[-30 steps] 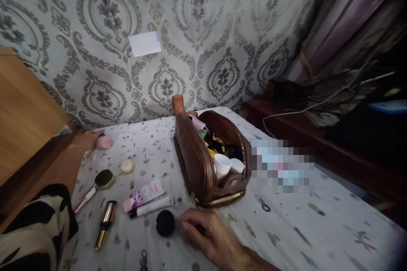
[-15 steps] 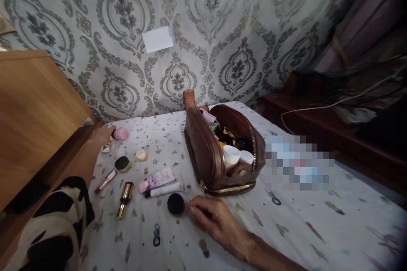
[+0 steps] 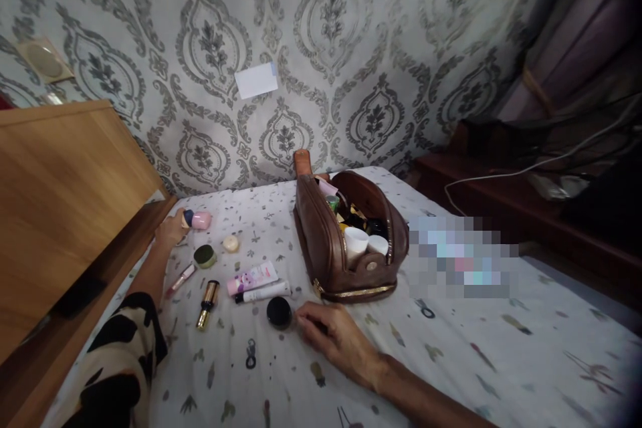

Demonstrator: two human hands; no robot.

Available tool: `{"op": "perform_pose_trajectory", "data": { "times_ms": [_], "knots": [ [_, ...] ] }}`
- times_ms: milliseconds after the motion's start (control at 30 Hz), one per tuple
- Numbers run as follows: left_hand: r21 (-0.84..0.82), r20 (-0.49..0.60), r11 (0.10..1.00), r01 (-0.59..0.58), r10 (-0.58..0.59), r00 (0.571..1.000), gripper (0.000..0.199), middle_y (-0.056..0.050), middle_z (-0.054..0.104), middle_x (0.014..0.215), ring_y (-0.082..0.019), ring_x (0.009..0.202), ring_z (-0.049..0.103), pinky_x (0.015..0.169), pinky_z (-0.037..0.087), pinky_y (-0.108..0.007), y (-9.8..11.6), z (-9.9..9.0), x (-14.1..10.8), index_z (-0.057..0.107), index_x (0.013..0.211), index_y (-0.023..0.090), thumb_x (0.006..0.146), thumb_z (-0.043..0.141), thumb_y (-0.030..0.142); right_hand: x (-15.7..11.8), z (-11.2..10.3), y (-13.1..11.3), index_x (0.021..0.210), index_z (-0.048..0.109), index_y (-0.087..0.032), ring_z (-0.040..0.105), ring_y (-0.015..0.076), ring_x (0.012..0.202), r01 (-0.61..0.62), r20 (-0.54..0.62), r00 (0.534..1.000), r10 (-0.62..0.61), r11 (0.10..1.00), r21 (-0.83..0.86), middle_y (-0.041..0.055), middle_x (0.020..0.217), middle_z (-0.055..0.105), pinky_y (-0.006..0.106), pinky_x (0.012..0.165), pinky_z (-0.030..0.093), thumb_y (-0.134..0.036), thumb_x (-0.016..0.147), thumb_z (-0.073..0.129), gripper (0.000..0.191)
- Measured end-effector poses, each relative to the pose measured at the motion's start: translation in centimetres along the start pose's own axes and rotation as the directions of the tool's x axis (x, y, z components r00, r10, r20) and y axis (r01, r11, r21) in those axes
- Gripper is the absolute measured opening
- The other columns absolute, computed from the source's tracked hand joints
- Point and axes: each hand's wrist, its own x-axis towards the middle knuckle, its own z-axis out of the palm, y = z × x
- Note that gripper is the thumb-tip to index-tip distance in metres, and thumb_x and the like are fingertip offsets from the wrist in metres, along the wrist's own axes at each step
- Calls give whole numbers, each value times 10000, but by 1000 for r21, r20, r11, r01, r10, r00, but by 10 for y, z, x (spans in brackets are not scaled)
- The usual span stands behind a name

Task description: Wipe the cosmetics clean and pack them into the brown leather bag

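My left hand point(image 3: 172, 229) is closed round the near end of a pink and dark blue bottle point(image 3: 200, 220) at the far left of the sheet. My right hand point(image 3: 334, 334) rests on the sheet with curled fingers, just right of a round black jar point(image 3: 279, 312); what it holds, if anything, is hidden. Behind it stands an open brown bag point(image 3: 321, 241) with white-lidded jars inside. A pink-white tube point(image 3: 253, 277), a white tube point(image 3: 265, 291), a gold-black lipstick point(image 3: 208, 304), a green jar point(image 3: 204, 256), a cream-coloured jar point(image 3: 231, 243) and a lip gloss tube point(image 3: 181, 277) lie between my hands.
A wooden cabinet point(image 3: 75, 194) borders the left side. Patterned wallpaper with a white card point(image 3: 256, 80) rises behind. A dark red ledge point(image 3: 466, 180) with a white cable point(image 3: 501, 176) runs along the right. Right of the bag is a blurred patch.
The view has shifted slightly left and up. My left hand still holds the bottle, whose dark blue part now shows more. My right hand stays beside the black jar.
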Motion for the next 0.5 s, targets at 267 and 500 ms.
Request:
{"op": "perform_pose_trajectory", "data": {
  "times_ms": [267,500],
  "knots": [
    [-168,-6,979,116,-119,993,551,-228,692,1127,-390,1048,678,804,526,-434,-4,4,2,546,1235,187,753,661,427,0,0,-1,779,616,-191,470,130,542,-4,-18,1000,4,1000,-10,-5,607,550,244,529,345,-401,973,430,342],
    [-384,-84,909,160,-207,975,527,-171,720,1032,-343,1007,693,795,550,-391,-24,16,-3,604,1116,170,730,661,524,-1,2,1,807,633,-182,465,128,532,-41,-54,998,45,997,69,-1,598,542,237,509,341,-469,963,444,377]
  ]
}}
